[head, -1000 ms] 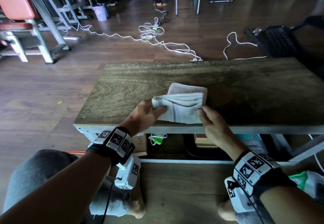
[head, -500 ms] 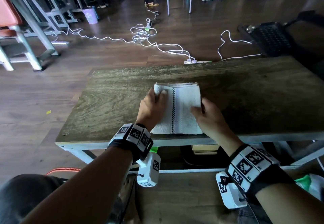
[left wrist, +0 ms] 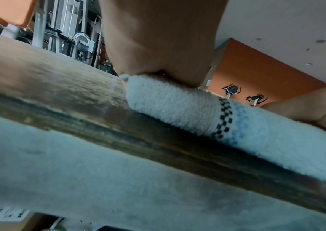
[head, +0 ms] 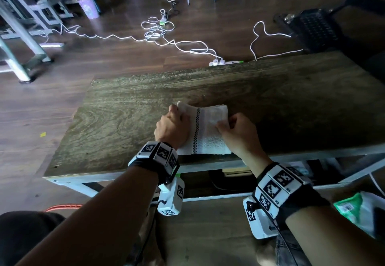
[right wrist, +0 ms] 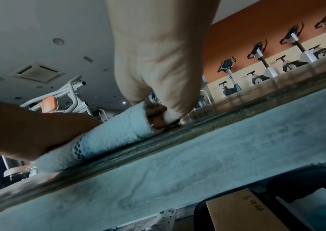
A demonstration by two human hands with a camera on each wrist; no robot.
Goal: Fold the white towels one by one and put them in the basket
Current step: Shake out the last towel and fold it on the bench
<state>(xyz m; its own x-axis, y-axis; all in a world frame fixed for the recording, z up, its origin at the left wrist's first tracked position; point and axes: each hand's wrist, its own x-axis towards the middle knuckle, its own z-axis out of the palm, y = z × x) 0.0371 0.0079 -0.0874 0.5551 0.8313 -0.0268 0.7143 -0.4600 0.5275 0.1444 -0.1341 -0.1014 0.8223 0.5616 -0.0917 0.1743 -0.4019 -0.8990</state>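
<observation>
Since half a sec ago the hands have shifted up the cloth: the left hand has slid toward the far-left corner and the right hand has crept inward onto the right edge, w/ the fold looking narrower and thicker. The white terry towel w/ a black checkered stripe lies folded on the dark wood-grain tabletop, its near end right at the table's front edge. Left fingers are curled over the far-left corner, seemingly pinching it; the left wrist view shows only the palm bearing down on the pile, so exact finger spread can't be told. Right fingers are bunched and curled, tips nipping the towel's right edge against the wood, per the right wrist view. No basket is visible in any view.

Risk, as a judgement: the near end sits at the edge, so a pull toward the person could drag it off. The thick layers may also spring open if either pinch lets go before the next fold.
</observation>
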